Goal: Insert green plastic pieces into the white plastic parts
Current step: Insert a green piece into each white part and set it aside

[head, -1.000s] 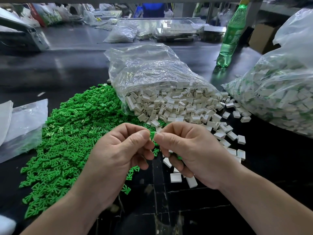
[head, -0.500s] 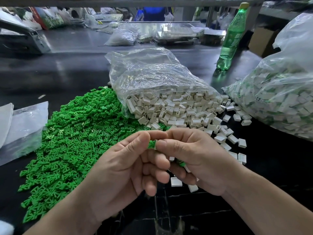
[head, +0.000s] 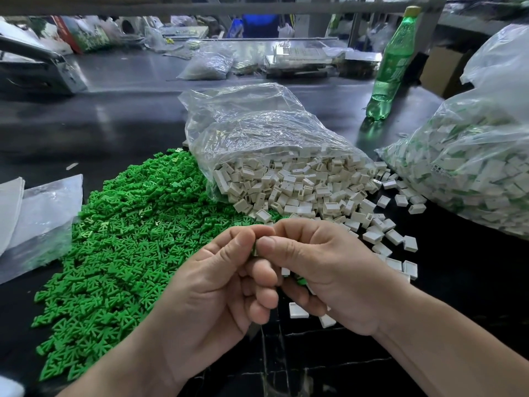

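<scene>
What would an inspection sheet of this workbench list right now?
Surface: dark glossy table.
Job's things: heap of green pieces at left; white parts spilling from an open clear bag; a fuller bag at right holds white parts with green among them.
Clutter: green bottle standing at the back; flat plastic bags far left.
Hands: left hand and right hand meet at the fingertips, pinching one green piece; any white part there is hidden.
Cables: nothing seen.
Surroundings: more bags on a far bench, blurred.
</scene>
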Demonstrator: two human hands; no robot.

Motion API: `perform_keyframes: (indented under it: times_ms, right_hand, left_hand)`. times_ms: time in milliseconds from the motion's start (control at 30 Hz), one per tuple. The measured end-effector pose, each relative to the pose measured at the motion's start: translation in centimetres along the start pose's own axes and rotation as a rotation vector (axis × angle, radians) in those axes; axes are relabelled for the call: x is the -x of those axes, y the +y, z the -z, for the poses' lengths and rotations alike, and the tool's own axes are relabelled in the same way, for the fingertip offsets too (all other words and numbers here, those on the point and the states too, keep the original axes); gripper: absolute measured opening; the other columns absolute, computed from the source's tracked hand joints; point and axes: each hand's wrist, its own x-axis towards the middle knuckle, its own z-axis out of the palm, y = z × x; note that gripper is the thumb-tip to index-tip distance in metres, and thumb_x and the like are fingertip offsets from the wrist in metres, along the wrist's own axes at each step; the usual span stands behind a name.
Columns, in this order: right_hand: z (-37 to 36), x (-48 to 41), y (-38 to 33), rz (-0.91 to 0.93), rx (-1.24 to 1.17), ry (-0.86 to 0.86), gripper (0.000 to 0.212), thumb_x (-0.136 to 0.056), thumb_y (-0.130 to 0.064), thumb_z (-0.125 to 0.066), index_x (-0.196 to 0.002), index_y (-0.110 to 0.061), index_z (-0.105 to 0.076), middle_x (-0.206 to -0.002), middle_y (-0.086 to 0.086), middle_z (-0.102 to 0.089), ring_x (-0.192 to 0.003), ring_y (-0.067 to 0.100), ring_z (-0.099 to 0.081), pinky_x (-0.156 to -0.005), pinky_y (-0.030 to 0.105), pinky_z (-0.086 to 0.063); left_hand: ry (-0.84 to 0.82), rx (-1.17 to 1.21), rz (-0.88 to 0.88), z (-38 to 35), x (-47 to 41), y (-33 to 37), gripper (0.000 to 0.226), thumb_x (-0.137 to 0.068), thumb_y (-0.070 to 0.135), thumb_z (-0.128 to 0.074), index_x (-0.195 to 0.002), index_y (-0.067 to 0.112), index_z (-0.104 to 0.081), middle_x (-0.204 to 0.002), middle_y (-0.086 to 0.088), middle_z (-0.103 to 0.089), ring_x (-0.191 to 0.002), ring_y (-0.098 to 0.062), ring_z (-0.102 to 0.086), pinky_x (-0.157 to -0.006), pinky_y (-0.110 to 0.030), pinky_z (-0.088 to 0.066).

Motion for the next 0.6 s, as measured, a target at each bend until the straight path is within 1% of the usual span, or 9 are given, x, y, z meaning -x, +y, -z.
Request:
perform_keyframes:
  times_ms: [67,167,233,333,433,500,600]
  right_hand:
    - [-0.02,0.05,-0.13,0.013,-0.037,-0.009,0.040,-0.093,-0.030,-0.068,-0.106,0.007,-0.060,-0.067,0.003,-0.059,-0.042,0.009,-0.044,-0.032,0.017,-0.031]
    - [-0.03,0.13,-0.20,0.014,-0.064,-0.021,0.048,-0.089,-0.034,-0.067,-0.110,0.009,-0.059,-0.067,0.004,-0.058,-0.041,0.009,-0.044,-0.032,0.016,-0.031]
    - [-0.10,0.17,-0.19,0.016,-0.059,-0.022,0.047,-0.088,-0.035,-0.067,-0.109,0.007,-0.060,-0.067,0.005,-0.058,-0.042,0.011,-0.045,-0.033,0.016,-0.031]
    - [-0.19,0.24,-0.23,0.017,-0.044,-0.022,0.042,-0.088,-0.036,-0.068,-0.105,0.003,-0.063,-0.067,0.004,-0.060,-0.044,0.013,-0.046,-0.033,0.017,-0.032]
    - [-0.23,0.34,-0.26,0.023,-0.035,-0.023,0.038,-0.088,-0.036,-0.068,-0.099,0.000,-0.063,-0.066,0.003,-0.060,-0.043,0.012,-0.046,-0.032,0.017,-0.031]
    - [-0.24,0.35,-0.27,0.033,-0.027,-0.023,0.038,-0.088,-0.036,-0.068,-0.097,0.001,-0.063,-0.066,0.004,-0.060,-0.044,0.014,-0.045,-0.033,0.017,-0.031]
    - [-0.23,0.31,-0.23,0.047,-0.006,-0.028,0.036,-0.088,-0.036,-0.067,-0.091,-0.001,-0.062,-0.067,0.011,-0.060,-0.046,0.019,-0.044,-0.033,0.018,-0.031]
  left_hand:
    - [-0.068,0.044,0.013,-0.02,0.05,-0.02,0.030,-0.085,0.029,-0.075,-0.109,0.011,-0.072,-0.073,-0.011,-0.071,-0.060,-0.021,-0.071,-0.048,-0.026,-0.057]
    - [-0.133,0.067,0.027,-0.03,-0.02,0.07,0.024,-0.092,0.021,-0.067,-0.114,0.010,-0.069,-0.079,-0.013,-0.073,-0.067,-0.023,-0.073,-0.053,-0.028,-0.059]
    - [-0.144,0.069,0.024,-0.03,-0.13,0.09,0.021,-0.094,0.016,-0.065,-0.112,0.008,-0.068,-0.079,-0.015,-0.073,-0.067,-0.025,-0.074,-0.053,-0.030,-0.059]
    - [-0.163,0.071,0.012,0.19,-0.20,0.06,0.019,-0.096,0.014,-0.061,-0.112,0.006,-0.066,-0.078,-0.017,-0.073,-0.066,-0.027,-0.073,-0.053,-0.031,-0.060]
    - [-0.199,0.107,0.024,0.36,-0.19,0.15,0.018,-0.100,0.013,-0.054,-0.114,0.005,-0.064,-0.081,-0.019,-0.073,-0.069,-0.029,-0.074,-0.056,-0.033,-0.061]
    - [-0.187,0.094,0.022,0.32,-0.12,0.19,0.017,-0.100,0.013,-0.055,-0.112,0.007,-0.065,-0.079,-0.019,-0.073,-0.068,-0.029,-0.074,-0.055,-0.032,-0.060]
    - [-0.136,0.039,-0.009,0.03,0.04,0.17,0.015,-0.093,0.016,-0.066,-0.106,0.008,-0.067,-0.072,-0.016,-0.072,-0.061,-0.026,-0.073,-0.049,-0.030,-0.059]
